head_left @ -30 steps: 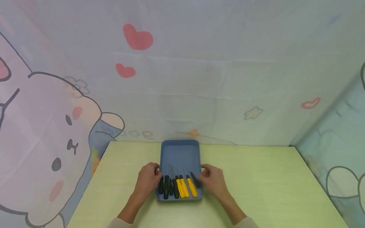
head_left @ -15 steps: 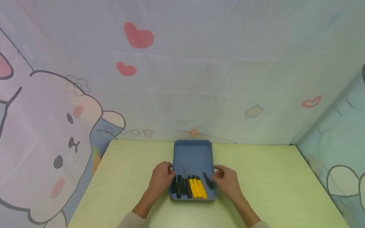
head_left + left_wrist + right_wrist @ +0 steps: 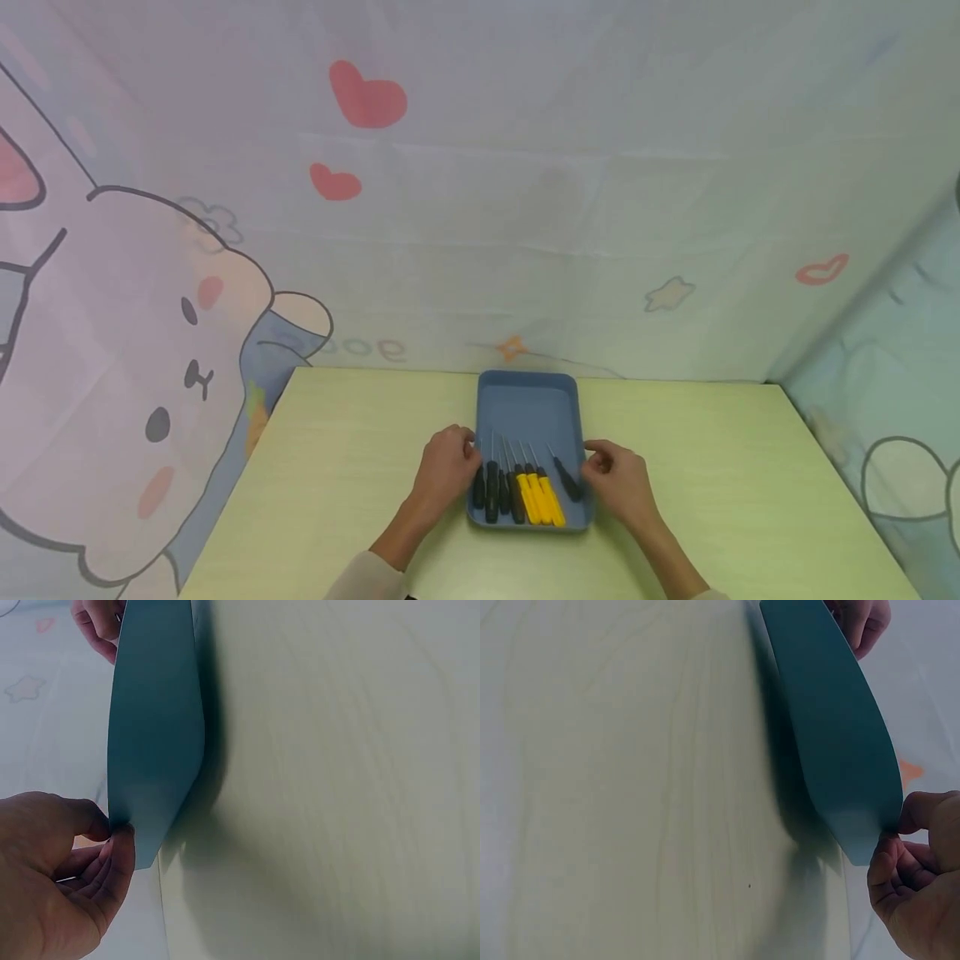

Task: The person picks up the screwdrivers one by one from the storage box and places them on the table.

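A blue-grey tray [image 3: 528, 403] holds several screwdrivers in its near half. At the left lie black-handled screwdrivers [image 3: 492, 493], beside them yellow-handled screwdrivers [image 3: 542, 500], and one black screwdriver [image 3: 567, 481] slants apart at the right. My left hand [image 3: 446, 463] pinches the tray's left rim between thumb and fingers, clearly seen in the left wrist view. On the opposite rim my right hand [image 3: 619, 482] has the same pinch, shown in the right wrist view. The tray's contents are hidden in both wrist views. Whether its base touches the table cannot be told.
The pale wooden table [image 3: 712, 475] extends to both sides of the tray. Behind it hangs a printed cloth [image 3: 570, 208] with hearts and a rabbit figure, close to the tray's far end.
Both hands have moved the tray to the right along the table. Inside it, the yellow-handled screwdrivers have shifted together, and a gap now parts them from the rightmost black one.
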{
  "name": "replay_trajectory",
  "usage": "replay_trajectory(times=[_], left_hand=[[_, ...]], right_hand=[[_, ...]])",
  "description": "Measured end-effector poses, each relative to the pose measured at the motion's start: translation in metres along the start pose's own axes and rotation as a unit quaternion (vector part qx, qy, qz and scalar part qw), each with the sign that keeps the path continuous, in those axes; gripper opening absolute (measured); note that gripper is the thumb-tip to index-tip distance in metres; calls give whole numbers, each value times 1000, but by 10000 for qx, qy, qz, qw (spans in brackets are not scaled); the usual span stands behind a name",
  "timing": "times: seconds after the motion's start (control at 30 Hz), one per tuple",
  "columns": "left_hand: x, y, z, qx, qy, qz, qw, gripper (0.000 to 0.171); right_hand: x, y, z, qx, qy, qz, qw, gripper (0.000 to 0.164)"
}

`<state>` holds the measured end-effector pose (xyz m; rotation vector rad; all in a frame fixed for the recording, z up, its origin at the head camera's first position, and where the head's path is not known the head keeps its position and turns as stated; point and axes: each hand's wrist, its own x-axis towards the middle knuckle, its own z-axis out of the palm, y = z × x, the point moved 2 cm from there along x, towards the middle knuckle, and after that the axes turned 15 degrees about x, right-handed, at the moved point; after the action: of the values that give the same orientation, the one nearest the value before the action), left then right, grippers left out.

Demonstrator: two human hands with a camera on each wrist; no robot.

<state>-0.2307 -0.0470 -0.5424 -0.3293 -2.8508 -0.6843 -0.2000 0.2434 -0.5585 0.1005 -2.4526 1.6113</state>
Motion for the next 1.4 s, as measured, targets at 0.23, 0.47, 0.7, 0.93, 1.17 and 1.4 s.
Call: replay_trajectory(times=[0.23, 0.47, 0.7, 0.93, 1.17, 1.4], left_hand=[[-3, 1, 10, 111, 53, 54, 9999, 22], [-4, 1, 10, 149, 150, 93, 9997, 22], [-5, 1, 6, 26, 65, 59, 10000, 23], [-1, -2, 8, 153, -31, 88, 9998, 21], [1, -4, 7, 114, -92, 191, 9997, 20], [-2, -4, 5, 67, -295, 191, 9994, 20]], right_hand=[[-3, 7, -2, -111, 14, -22, 9999, 29], [-4, 12, -3, -193, 2, -33, 9998, 28], [-2, 11, 2, -373, -113, -370, 9986, 26], [0, 4, 3, -445, -178, -467, 9978, 26], [2, 6, 3, -561, -173, -361, 9976, 26], [0, 8, 3, -545, -317, -167, 9979, 28]])
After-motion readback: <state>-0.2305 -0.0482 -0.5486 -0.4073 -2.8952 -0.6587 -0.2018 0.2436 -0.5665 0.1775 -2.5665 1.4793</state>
